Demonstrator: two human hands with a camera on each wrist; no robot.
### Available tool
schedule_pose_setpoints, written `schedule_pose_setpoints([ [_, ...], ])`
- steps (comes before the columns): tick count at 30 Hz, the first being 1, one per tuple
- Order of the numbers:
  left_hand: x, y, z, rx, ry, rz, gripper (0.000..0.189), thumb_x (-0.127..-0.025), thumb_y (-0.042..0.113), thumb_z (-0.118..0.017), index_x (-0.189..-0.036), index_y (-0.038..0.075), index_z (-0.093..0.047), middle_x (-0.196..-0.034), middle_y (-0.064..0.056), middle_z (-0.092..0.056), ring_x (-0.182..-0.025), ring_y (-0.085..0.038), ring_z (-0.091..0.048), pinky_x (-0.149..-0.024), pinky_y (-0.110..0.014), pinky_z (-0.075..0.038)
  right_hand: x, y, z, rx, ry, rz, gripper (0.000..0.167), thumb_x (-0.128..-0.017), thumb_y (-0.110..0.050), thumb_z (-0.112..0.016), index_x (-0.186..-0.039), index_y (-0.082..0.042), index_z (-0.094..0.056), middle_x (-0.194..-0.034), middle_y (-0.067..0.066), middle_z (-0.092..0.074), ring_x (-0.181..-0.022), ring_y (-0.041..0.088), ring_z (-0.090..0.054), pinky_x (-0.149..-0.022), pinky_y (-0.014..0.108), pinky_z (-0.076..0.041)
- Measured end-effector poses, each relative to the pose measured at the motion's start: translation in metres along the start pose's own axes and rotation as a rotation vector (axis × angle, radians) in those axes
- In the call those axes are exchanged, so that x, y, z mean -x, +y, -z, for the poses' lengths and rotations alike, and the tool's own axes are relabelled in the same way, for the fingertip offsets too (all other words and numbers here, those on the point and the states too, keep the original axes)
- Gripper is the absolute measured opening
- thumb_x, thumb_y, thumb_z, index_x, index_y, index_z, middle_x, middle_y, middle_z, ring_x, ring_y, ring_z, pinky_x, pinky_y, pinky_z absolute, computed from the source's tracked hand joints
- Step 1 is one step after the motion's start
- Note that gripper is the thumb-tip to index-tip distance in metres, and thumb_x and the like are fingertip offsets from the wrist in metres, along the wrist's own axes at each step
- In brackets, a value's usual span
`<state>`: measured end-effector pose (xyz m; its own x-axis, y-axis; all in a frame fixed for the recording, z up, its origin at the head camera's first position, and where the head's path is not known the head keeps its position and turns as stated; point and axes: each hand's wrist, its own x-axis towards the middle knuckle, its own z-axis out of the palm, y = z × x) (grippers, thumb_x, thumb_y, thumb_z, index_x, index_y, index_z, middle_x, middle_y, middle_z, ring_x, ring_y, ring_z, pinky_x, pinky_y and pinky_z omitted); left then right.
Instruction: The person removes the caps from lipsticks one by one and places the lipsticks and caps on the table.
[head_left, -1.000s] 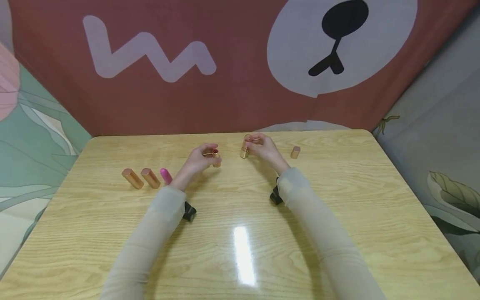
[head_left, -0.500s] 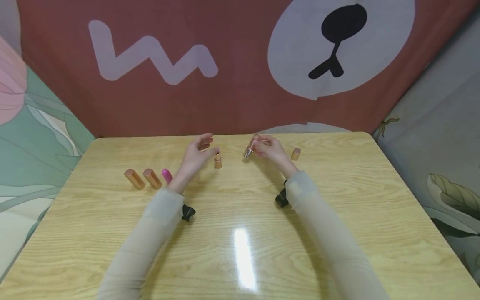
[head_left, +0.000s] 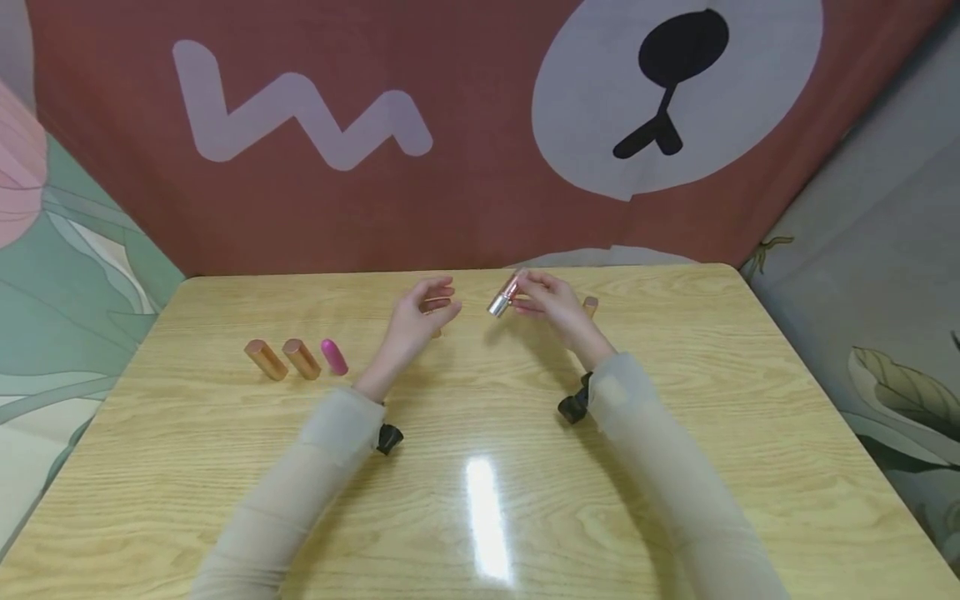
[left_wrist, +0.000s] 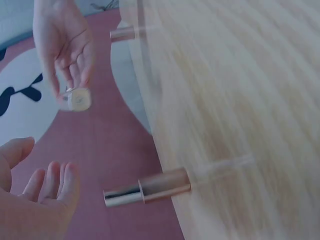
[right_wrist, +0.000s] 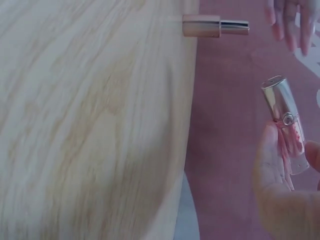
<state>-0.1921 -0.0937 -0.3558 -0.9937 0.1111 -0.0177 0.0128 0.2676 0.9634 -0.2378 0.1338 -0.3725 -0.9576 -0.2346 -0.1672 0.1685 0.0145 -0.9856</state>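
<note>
My right hand (head_left: 558, 312) pinches a lipstick tube (head_left: 504, 296) between thumb and fingers, tilted, above the back of the table. In the right wrist view this lipstick has a shiny metallic end and a clear pinkish part. My left hand (head_left: 423, 321) is held out with relaxed fingers and nothing in them. Beside it, an uncapped rose-gold lipstick base (left_wrist: 162, 186) stands upright on the table, its narrower metallic neck showing. From the head view, the left hand hides most of that base.
Two copper-gold tubes (head_left: 266, 358) and a magenta tube (head_left: 333, 357) stand in a row at the left. A short gold piece (head_left: 590, 306) stands behind the right hand. The wooden table (head_left: 480, 400) meets a red patterned cloth (head_left: 480, 208) at its back edge.
My left hand has let go of the standing lipstick base. The right hand has lifted its lipstick off the table, tilted it and moved slightly right.
</note>
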Motion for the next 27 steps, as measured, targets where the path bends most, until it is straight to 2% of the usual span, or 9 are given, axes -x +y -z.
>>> schedule_pose_setpoints([
  [2, 0.002, -0.001, -0.004, -0.009, -0.033, 0.016, 0.047, -0.093, 0.018, -0.063, -0.136, 0.009, -0.049, -0.133, -0.016, -0.056, -0.122, -0.029, -0.056, -0.097, -0.043, -0.050, 0.002, -0.001, -0.001, -0.024, -0.004, -0.014, 0.054, -0.101, -0.023, -0.047, -0.144, 0.005, -0.032, -0.113, 0.008, -0.054, -0.080, 0.001, -0.066, -0.083, 0.019, -0.056],
  [5, 0.003, -0.002, -0.010, -0.012, -0.078, 0.044, 0.047, -0.094, 0.019, -0.062, -0.137, 0.007, -0.048, -0.133, -0.019, -0.055, -0.122, -0.032, -0.056, -0.101, -0.042, -0.048, 0.004, -0.002, -0.003, -0.038, -0.010, -0.029, 0.054, -0.101, -0.023, -0.046, -0.145, 0.004, -0.030, -0.115, 0.009, -0.053, -0.080, 0.001, -0.066, -0.079, 0.015, -0.055],
  [9, 0.003, -0.003, -0.017, -0.013, -0.124, 0.078, 0.049, -0.093, 0.019, -0.062, -0.138, 0.005, -0.047, -0.134, -0.020, -0.055, -0.122, -0.034, -0.056, -0.102, -0.043, -0.048, 0.006, -0.003, -0.006, -0.046, -0.015, -0.028, 0.053, -0.101, -0.023, -0.046, -0.144, 0.004, -0.032, -0.109, 0.005, -0.055, -0.081, 0.002, -0.066, -0.078, 0.016, -0.055],
  [13, 0.002, -0.005, -0.024, -0.023, -0.157, 0.084, 0.052, -0.092, 0.022, -0.063, -0.138, 0.003, -0.046, -0.132, -0.020, -0.057, -0.121, -0.033, -0.057, -0.100, -0.044, -0.049, 0.008, -0.005, -0.009, -0.058, -0.032, -0.016, 0.051, -0.101, -0.021, -0.046, -0.142, 0.006, -0.034, -0.104, 0.003, -0.056, -0.082, 0.003, -0.066, -0.078, 0.016, -0.056],
  [20, 0.002, -0.006, -0.030, -0.004, -0.181, 0.104, 0.049, -0.092, 0.023, -0.064, -0.135, 0.004, -0.048, -0.131, -0.020, -0.056, -0.120, -0.032, -0.055, -0.096, -0.048, -0.051, 0.008, -0.004, -0.016, 0.008, -0.092, -0.013, 0.050, -0.101, -0.023, -0.047, -0.140, 0.006, -0.036, -0.109, 0.004, -0.055, -0.086, 0.004, -0.065, -0.083, 0.019, -0.055],
  [27, 0.002, -0.008, -0.031, 0.033, -0.190, 0.113, 0.049, -0.095, 0.022, -0.061, -0.136, 0.001, -0.046, -0.128, -0.022, -0.056, -0.115, -0.032, -0.058, -0.097, -0.046, -0.051, 0.008, -0.005, -0.024, 0.051, -0.122, -0.013, 0.046, -0.101, -0.024, -0.046, -0.137, 0.005, -0.040, -0.105, -0.001, -0.056, -0.090, 0.005, -0.064, -0.088, 0.023, -0.055],
])
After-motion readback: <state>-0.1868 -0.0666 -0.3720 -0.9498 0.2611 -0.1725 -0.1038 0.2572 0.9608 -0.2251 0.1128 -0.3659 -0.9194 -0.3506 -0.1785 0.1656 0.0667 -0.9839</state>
